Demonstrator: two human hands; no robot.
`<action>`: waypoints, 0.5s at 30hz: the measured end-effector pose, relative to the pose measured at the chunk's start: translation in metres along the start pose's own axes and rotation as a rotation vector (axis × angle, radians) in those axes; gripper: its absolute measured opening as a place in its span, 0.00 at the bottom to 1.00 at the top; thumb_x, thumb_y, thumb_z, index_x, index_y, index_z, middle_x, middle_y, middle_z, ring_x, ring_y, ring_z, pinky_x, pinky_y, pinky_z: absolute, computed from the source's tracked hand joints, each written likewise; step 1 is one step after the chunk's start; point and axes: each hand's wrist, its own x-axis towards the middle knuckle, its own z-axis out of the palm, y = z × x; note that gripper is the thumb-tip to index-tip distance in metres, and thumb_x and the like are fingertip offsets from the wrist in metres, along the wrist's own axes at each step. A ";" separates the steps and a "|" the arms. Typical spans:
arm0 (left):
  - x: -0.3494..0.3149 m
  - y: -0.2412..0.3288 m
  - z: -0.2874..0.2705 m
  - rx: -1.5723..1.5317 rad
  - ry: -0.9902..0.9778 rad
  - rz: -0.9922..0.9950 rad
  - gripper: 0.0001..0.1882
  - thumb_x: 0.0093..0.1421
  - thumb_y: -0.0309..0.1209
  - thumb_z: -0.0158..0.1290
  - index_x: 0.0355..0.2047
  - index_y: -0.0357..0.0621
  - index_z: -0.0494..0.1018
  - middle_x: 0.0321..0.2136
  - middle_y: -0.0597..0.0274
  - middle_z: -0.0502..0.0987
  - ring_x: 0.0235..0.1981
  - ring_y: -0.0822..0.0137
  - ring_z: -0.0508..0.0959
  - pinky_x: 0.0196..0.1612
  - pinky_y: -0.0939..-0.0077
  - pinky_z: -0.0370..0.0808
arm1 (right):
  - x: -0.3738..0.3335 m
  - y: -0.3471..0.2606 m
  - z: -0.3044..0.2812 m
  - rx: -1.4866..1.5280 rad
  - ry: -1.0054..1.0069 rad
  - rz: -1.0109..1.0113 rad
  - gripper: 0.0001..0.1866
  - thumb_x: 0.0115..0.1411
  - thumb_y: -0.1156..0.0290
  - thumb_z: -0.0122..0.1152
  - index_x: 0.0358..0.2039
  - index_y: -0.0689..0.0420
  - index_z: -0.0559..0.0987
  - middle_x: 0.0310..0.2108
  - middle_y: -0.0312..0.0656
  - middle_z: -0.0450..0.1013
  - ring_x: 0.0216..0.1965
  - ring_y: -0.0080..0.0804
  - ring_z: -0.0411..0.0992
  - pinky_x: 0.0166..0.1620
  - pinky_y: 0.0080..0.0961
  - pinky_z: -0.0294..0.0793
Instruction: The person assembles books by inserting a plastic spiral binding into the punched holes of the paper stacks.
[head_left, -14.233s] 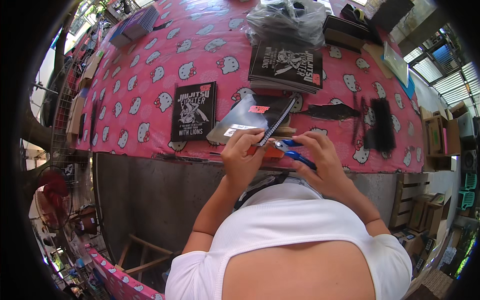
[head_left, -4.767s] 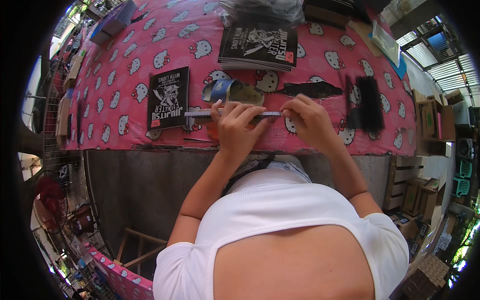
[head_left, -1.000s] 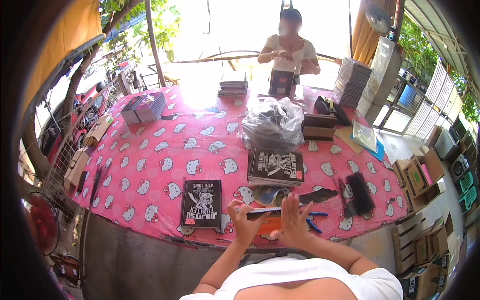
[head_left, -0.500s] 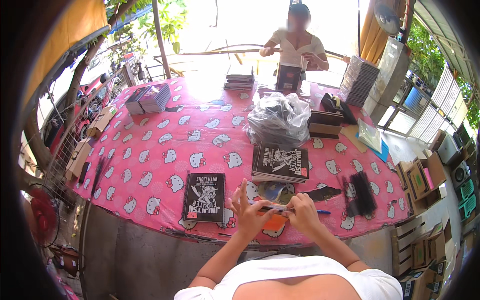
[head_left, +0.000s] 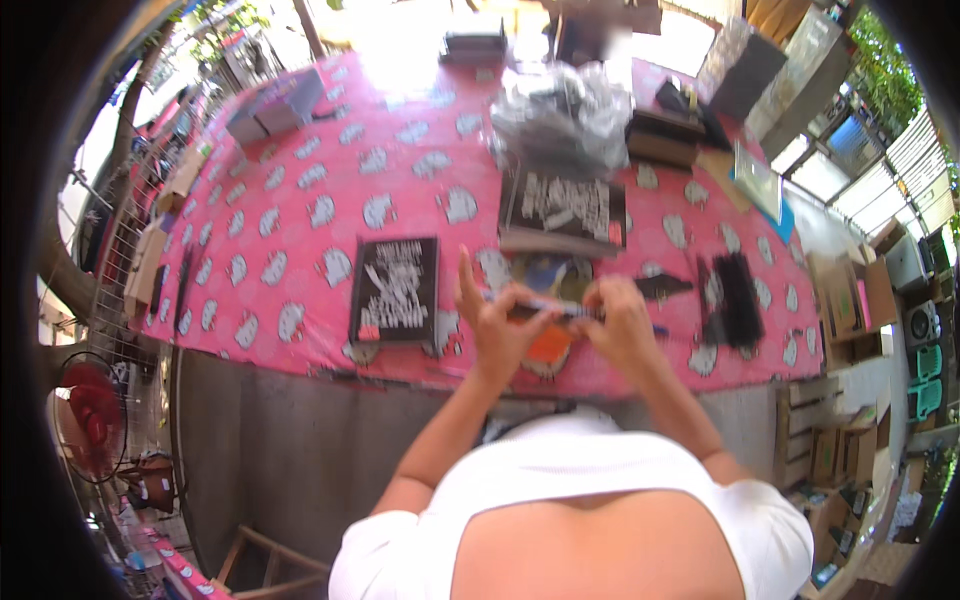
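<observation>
My left hand (head_left: 505, 325) and my right hand (head_left: 618, 312) pinch a thin flat item with a dark edge and an orange face (head_left: 548, 345) between them, close to the table's near edge. It is tilted nearly edge-on and blurred, so its exact kind is unclear. The left index finger points up, off the item. To the left of my left hand lies a black spiral-bound notebook (head_left: 395, 290) with a white drawing on its cover. Just beyond the hands sits a stack of similar black notebooks (head_left: 562, 212). A blue pen (head_left: 660, 330) lies beside my right hand, partly hidden.
Black binding coils (head_left: 732, 300) lie at the right of the pink patterned table (head_left: 290, 230). A clear plastic bag (head_left: 560, 120) stands behind the stack. More notebooks (head_left: 275, 110) are piled far left. Another person, mostly cut off, is across the table. Cardboard boxes (head_left: 850, 300) stand at right.
The view has tipped downward, so the table sits higher in the picture and the person opposite is mostly out of frame. Both hands still hold the orange-faced item, which shows more edge-on.
</observation>
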 end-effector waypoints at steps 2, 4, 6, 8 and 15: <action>-0.006 -0.002 0.001 0.001 -0.024 -0.052 0.17 0.36 0.43 0.71 0.23 0.51 0.78 0.66 0.42 0.40 0.64 0.45 0.49 0.60 0.52 0.49 | -0.004 0.000 -0.002 0.046 -0.007 0.015 0.16 0.43 0.73 0.67 0.33 0.56 0.73 0.33 0.43 0.70 0.38 0.43 0.67 0.41 0.37 0.64; -0.005 -0.004 0.003 0.021 0.032 -0.009 0.18 0.36 0.43 0.71 0.23 0.49 0.78 0.66 0.43 0.42 0.63 0.43 0.49 0.59 0.51 0.49 | -0.002 0.000 -0.007 0.085 -0.044 0.042 0.14 0.45 0.72 0.66 0.32 0.58 0.73 0.33 0.43 0.70 0.39 0.43 0.68 0.42 0.36 0.65; -0.007 -0.004 0.005 0.016 0.023 -0.025 0.19 0.36 0.43 0.71 0.23 0.48 0.78 0.66 0.44 0.43 0.63 0.43 0.49 0.59 0.51 0.49 | -0.005 0.001 -0.004 0.061 -0.055 0.032 0.12 0.46 0.71 0.65 0.31 0.58 0.74 0.32 0.43 0.71 0.38 0.43 0.68 0.42 0.35 0.65; -0.009 -0.002 0.005 0.019 0.025 -0.032 0.19 0.36 0.44 0.71 0.23 0.47 0.78 0.65 0.45 0.45 0.62 0.43 0.49 0.59 0.51 0.49 | -0.006 0.004 -0.002 0.043 -0.061 0.008 0.10 0.48 0.71 0.64 0.31 0.58 0.74 0.31 0.42 0.71 0.38 0.43 0.68 0.41 0.35 0.65; -0.008 -0.009 -0.002 0.016 -0.036 0.018 0.19 0.36 0.42 0.71 0.23 0.48 0.76 0.65 0.48 0.47 0.62 0.47 0.50 0.60 0.55 0.50 | 0.016 0.019 -0.033 0.030 -0.401 -0.106 0.08 0.53 0.73 0.59 0.33 0.60 0.76 0.31 0.45 0.73 0.39 0.44 0.70 0.42 0.38 0.68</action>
